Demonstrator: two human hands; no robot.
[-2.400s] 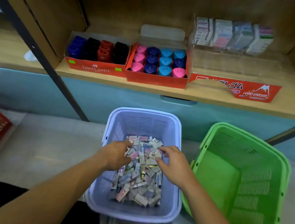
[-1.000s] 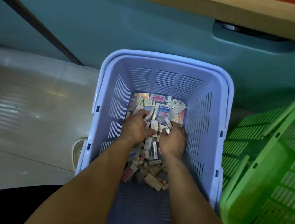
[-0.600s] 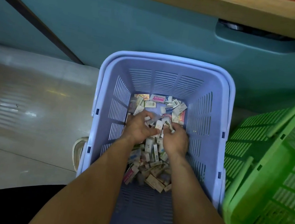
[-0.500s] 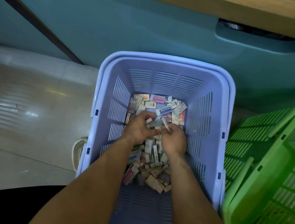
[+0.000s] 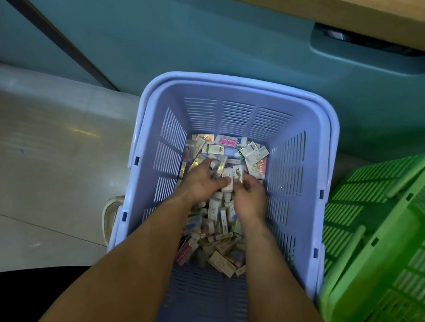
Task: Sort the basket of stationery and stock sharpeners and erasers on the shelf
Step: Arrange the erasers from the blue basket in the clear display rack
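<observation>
both hands are down in the lavender basket (image 5: 146, 168), which sits on the floor (image 5: 42, 145) right next to a green basket (image 5: 394, 236). the left hand (image 5: 199, 183) has its grip curled around a few small eraser boxes (image 5: 226, 178), and the right hand (image 5: 251, 197) pinches one box at the top of the loose pile of erasers (image 5: 214, 228) covering the basket bottom.

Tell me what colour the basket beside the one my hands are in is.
Bright green basket, clearest in the head view.
</observation>
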